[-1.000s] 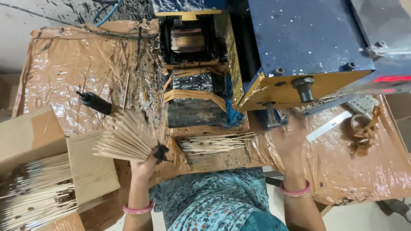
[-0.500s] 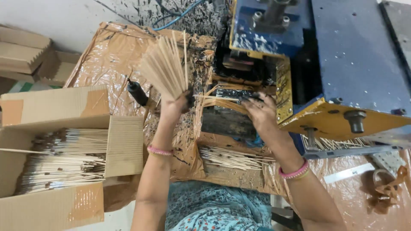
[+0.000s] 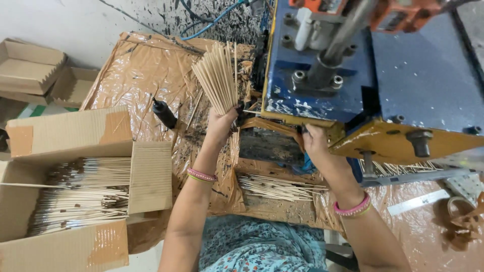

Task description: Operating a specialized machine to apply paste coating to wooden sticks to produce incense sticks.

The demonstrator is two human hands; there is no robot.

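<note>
My left hand (image 3: 222, 125) grips a fanned bundle of thin bamboo sticks (image 3: 218, 78) by its lower end, holding it upright beside the blue and yellow machine (image 3: 373, 75). My right hand (image 3: 315, 142) reaches under the machine's yellow lower edge, fingertips at the dark opening; whether it holds anything is hidden. A loose pile of sticks (image 3: 277, 187) lies on the brown-covered table just in front of me, between my arms.
An open cardboard box (image 3: 80, 186) full of sticks stands at the left. A black bottle-like object (image 3: 165, 114) lies on the plastic-covered table (image 3: 136, 75). Folded cardboard (image 3: 30, 65) sits far left. A metal strip (image 3: 418, 202) and brown tape scraps (image 3: 461, 221) lie right.
My left hand raised the stick bundle from low beside the box up to the machine. My right hand moved left from the machine's right side to its yellow front edge. The camera view shifted.
</note>
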